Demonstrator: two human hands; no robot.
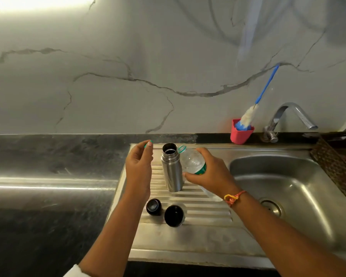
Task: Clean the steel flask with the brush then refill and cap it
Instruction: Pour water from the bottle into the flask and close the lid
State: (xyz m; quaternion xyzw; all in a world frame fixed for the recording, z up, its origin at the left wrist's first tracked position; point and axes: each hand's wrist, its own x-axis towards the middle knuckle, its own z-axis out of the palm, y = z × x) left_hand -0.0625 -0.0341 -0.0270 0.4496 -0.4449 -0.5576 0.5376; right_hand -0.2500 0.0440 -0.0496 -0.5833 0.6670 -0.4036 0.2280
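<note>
steel drainboard [208,236] w/ flask [172,172] upright; small black cap [153,206] + bigger black cap [174,215] nearer.

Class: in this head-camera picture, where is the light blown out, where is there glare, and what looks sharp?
Head view: the wall is blown out to white at its top left corner; a bright streak of glare runs along the dark counter; the sink basin shines with highlights; the flask and brush look reasonably sharp.
</note>
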